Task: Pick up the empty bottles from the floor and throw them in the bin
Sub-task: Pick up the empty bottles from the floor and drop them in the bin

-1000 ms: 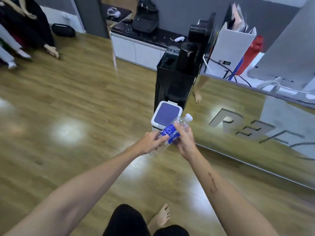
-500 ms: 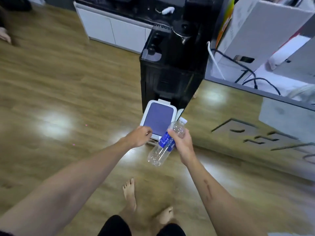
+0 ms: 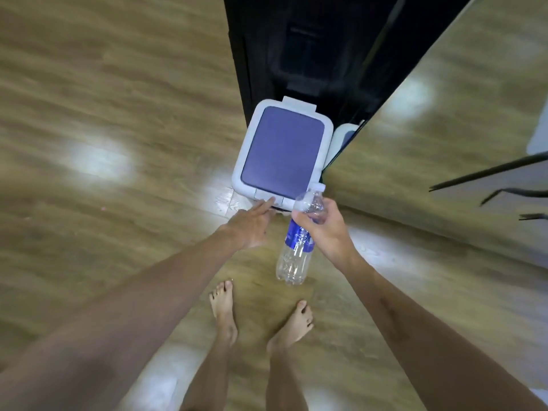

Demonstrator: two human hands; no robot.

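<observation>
Clear plastic bottle held over the wooden floor, just short of the closed bin.

Both bare arms reach forward and down from the lower corners toward the bin (image 3: 282, 149), whose white-rimmed purple lid lies flat and shut. Left hand (image 3: 252, 225) is stretched out with straight fingers, its fingertips (image 3: 268, 202) touching the lid's near front edge. Right hand (image 3: 324, 229) curls round the upper part of the bottle (image 3: 296, 247), thumb and fingers clamped below the white cap; the bottle hangs tilted, cap up toward the bin, base toward the two bare feet (image 3: 225, 312). A black cabinet (image 3: 296, 48) stands behind the bin.
</observation>
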